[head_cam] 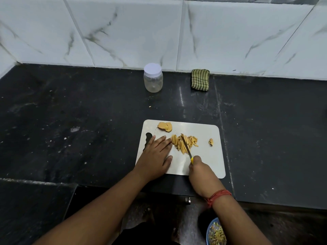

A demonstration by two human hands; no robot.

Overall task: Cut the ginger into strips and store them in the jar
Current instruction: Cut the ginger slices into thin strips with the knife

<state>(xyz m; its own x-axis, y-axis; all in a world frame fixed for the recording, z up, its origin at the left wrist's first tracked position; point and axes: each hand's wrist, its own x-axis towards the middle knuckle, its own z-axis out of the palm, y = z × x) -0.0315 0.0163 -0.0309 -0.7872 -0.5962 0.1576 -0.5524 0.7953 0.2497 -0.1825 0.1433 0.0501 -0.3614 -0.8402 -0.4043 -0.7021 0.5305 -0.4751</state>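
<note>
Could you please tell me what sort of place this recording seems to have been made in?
Most likely a home kitchen: a dark stone counter backed by marble-look wall tiles, with a cutting board of ginger strips and a lidded jar.
</note>
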